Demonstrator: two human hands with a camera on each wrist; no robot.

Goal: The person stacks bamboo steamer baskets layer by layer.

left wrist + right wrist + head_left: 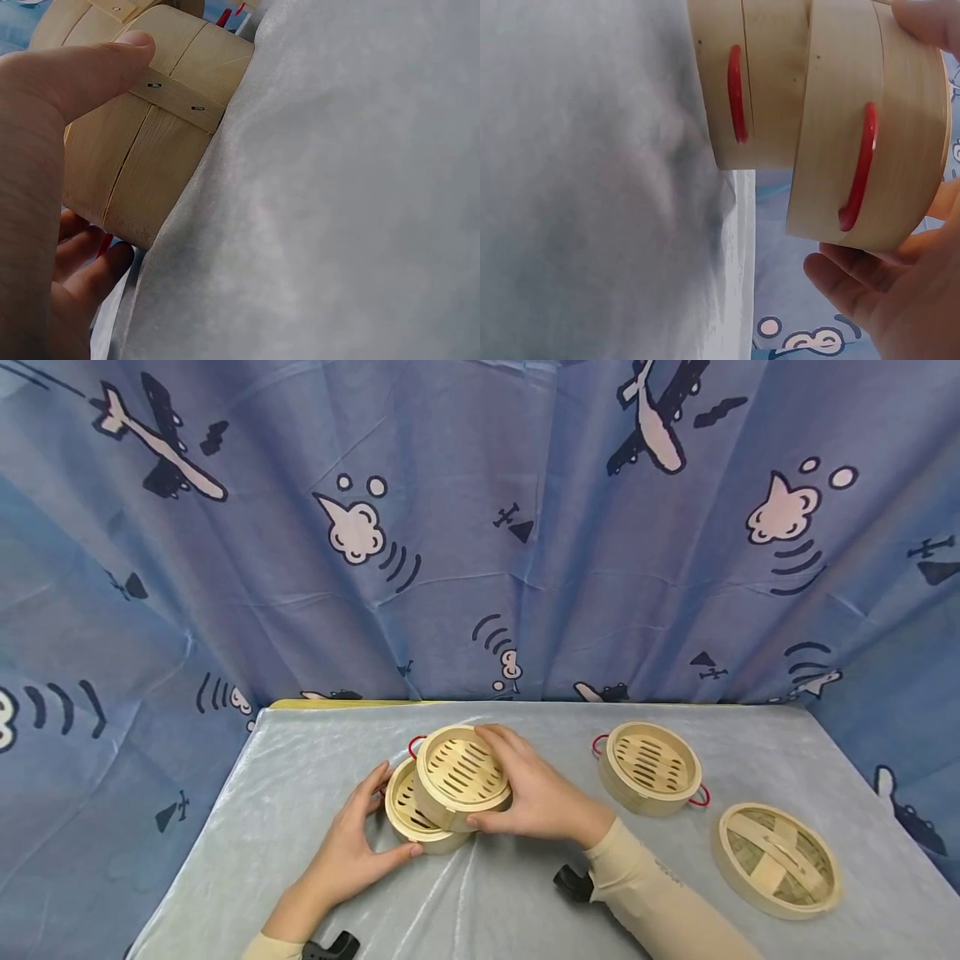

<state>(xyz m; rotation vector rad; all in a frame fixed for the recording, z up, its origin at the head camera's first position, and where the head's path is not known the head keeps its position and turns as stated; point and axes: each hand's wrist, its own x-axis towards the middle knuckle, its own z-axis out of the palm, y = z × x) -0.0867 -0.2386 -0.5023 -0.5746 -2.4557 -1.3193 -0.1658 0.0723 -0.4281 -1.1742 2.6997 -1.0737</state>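
Near the table's middle, a small bamboo steamer basket (442,843) stands on the cloth, its slatted base partly hidden. My left hand (341,853) holds it from the left, thumb on the near wall and fingers around the far side. A second steamer basket (460,768) overlaps its top, offset to the right and tilted. My right hand (546,793) grips that upper basket by its right side, thumb in front and fingers behind. In the right wrist view, red handles show on the upper basket (832,82) and on the lower basket (769,112).
A third steamer basket (651,768) with red handles sits to the right. Closer to the front right lies a round woven bamboo lid (780,862). Grey-white cloth (300,760) covers the table, and a blue patterned curtain (465,527) hangs behind it.
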